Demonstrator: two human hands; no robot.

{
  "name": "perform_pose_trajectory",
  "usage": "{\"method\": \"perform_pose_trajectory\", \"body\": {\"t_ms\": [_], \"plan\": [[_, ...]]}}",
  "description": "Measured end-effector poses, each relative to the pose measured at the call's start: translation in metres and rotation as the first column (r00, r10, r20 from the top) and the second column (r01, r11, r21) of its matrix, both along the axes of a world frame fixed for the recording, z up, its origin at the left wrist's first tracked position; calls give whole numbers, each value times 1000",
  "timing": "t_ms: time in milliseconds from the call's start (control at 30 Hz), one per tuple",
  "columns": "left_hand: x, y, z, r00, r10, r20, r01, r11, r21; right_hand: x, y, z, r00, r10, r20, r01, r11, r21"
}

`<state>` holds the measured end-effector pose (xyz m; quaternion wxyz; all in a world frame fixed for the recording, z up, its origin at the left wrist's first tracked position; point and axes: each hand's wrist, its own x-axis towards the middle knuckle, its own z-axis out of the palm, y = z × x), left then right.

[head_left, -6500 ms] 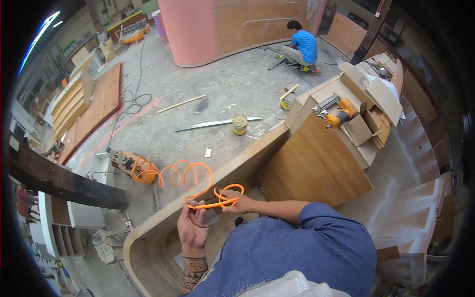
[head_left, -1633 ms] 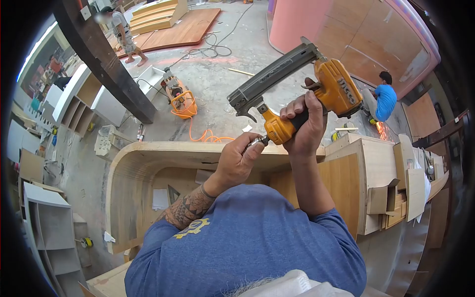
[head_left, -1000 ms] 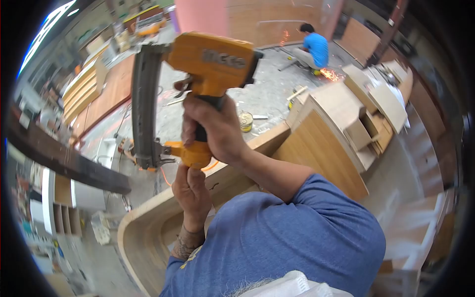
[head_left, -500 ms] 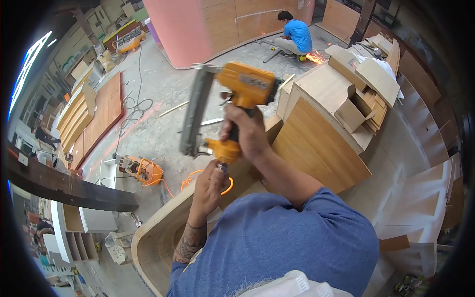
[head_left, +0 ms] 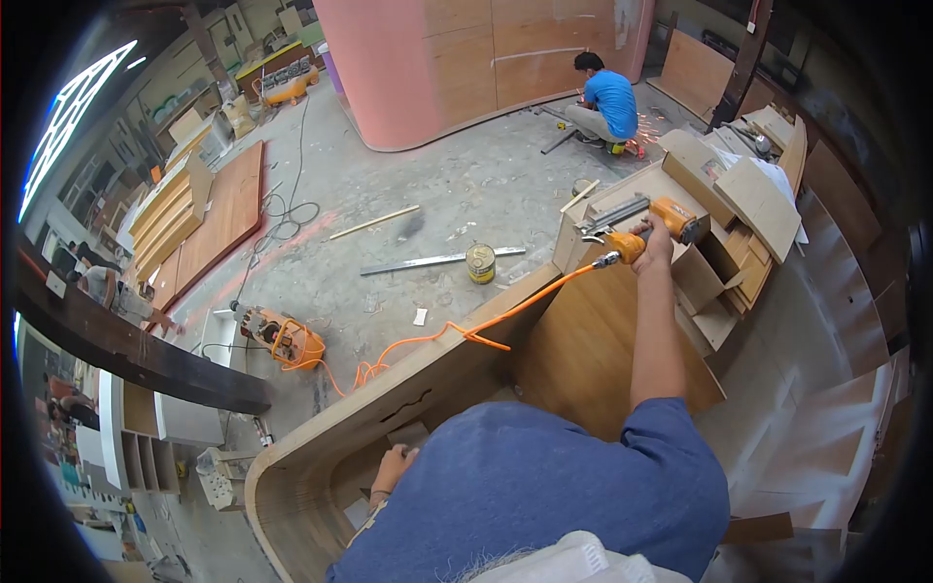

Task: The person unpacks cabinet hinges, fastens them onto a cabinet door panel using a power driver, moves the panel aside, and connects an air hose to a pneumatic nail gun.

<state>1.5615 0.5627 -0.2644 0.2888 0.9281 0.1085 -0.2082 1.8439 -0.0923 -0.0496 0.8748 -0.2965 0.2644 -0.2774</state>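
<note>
My right hand (head_left: 658, 245) is wrapped round the grip of an orange and black nail gun (head_left: 673, 216), stretched out over the cabinet's top. The nail gun lies on its side, its long grey magazine pointing left. An orange air hose (head_left: 525, 303) is joined to its handle end and runs left across the wooden rim. My left hand (head_left: 392, 468) is low beside my body, inside the curved wooden frame (head_left: 292, 457). Its fingers are partly visible and slightly apart, with no object seen in them.
An orange compressor (head_left: 296, 342) stands on the floor to the left. A tin can (head_left: 480, 262) sits beside a metal bar (head_left: 418, 263). A crouching person in a blue shirt (head_left: 612, 102) works amid sparks. An open cardboard box (head_left: 702, 272) and wood pieces lie on the cabinet at right.
The nail gun has moved from in front of me to the right, over the cabinet. My left hand has let go of the hose fitting and dropped beside my body.
</note>
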Motion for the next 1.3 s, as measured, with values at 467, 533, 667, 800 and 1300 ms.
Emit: {"method": "perform_pose_trajectory", "body": {"t_ms": [467, 533, 667, 800, 1300], "plan": [[-40, -25, -97, 933, 293, -208, -351, 870, -347, 49, -62, -44, 988, 98, -123, -96, 995, 20], [-49, -29, -90, 920, 315, -234, -376, 877, -299, 60, -70, -60, 997, 38, -65, -35, 998, 47], [-72, -27, -120, 907, 327, -266, -380, 907, -183, 72, -72, -74, 998, 9, -62, -5, 997, 80], [-88, -38, -134, 864, 387, -323, -450, 881, -147, 70, -80, -81, 990, 9, -143, -1, 998, 61], [-70, -62, -135, 968, 215, -126, -237, 952, -193, 57, -96, -81, 974, 221, -54, -203, 953, 227]]}}
